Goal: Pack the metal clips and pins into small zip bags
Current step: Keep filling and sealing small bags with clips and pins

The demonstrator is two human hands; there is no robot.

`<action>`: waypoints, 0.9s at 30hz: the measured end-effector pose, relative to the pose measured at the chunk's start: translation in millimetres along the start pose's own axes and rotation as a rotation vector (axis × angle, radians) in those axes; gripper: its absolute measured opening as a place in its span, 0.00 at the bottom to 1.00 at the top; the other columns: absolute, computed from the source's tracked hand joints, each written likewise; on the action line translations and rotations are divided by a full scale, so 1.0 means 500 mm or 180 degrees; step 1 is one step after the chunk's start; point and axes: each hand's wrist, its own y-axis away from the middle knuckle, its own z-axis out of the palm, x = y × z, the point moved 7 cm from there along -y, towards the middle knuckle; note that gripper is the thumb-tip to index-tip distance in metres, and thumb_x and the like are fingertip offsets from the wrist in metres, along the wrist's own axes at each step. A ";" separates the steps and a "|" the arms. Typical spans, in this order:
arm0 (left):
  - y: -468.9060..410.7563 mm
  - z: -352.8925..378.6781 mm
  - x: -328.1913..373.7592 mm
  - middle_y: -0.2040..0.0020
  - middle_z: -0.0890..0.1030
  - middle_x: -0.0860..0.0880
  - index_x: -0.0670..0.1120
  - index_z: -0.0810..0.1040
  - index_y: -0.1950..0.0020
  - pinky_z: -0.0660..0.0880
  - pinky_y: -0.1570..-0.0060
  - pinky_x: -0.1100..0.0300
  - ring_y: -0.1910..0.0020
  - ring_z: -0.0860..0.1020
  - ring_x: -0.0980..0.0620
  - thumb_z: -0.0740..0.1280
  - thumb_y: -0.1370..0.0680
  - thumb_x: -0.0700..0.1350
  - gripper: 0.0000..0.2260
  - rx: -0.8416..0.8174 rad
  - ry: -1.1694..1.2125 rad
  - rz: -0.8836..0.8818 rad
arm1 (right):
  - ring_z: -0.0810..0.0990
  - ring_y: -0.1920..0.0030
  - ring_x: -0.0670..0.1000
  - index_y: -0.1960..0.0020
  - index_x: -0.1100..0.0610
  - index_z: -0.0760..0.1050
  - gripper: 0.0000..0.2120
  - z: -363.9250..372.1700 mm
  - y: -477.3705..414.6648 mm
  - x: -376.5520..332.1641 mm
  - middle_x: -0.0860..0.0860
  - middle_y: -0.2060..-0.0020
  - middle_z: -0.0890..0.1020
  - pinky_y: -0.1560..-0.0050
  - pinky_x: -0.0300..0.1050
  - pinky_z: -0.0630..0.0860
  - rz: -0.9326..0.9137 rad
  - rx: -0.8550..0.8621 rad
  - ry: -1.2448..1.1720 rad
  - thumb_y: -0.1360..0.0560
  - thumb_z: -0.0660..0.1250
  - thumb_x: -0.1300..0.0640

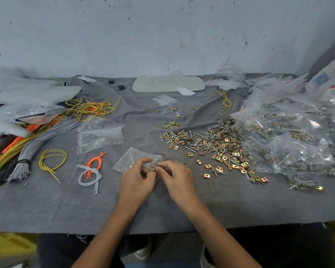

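Note:
A small clear zip bag lies on the grey cloth at the table's middle front. My left hand pinches the bag's near edge, fingers curled. Touching it from the right, my right hand pinches a brass-coloured metal clip at the bag's mouth. A wide loose pile of metal clips and pins spreads to the right of my hands. A few stray clips lie close to my right hand.
Filled clear bags are heaped at the right. Empty zip bags lie left of centre. Bundles of grey, yellow and orange cords cover the left side. A pale board lies by the wall. The cloth's front edge is near me.

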 end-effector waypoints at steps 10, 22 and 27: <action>-0.001 0.000 -0.002 0.67 0.80 0.53 0.55 0.80 0.43 0.77 0.56 0.51 0.65 0.79 0.57 0.64 0.31 0.48 0.16 -0.0016 -0.0023 -0.0060 | 0.79 0.54 0.46 0.49 0.53 0.80 0.04 -0.004 0.005 -0.011 0.46 0.57 0.81 0.51 0.47 0.76 0.0010 -0.0010 0.0025 0.21 0.67 0.57; -0.002 0.002 -0.005 0.65 0.80 0.56 0.58 0.79 0.45 0.76 0.59 0.55 0.65 0.78 0.58 0.64 0.31 0.49 0.16 -0.0021 -0.0045 -0.0035 | 0.79 0.51 0.52 0.40 0.50 0.82 0.11 0.009 0.005 -0.020 0.51 0.54 0.80 0.48 0.47 0.75 -0.0231 -0.0227 0.0155 0.20 0.65 0.54; -0.005 0.003 -0.011 0.66 0.80 0.55 0.57 0.79 0.45 0.74 0.59 0.56 0.64 0.78 0.57 0.68 0.28 0.44 0.14 -0.0018 -0.0030 0.0014 | 0.78 0.55 0.41 0.52 0.47 0.79 0.04 -0.071 0.000 0.004 0.41 0.58 0.79 0.54 0.34 0.73 -0.0018 0.0182 0.0168 0.23 0.69 0.56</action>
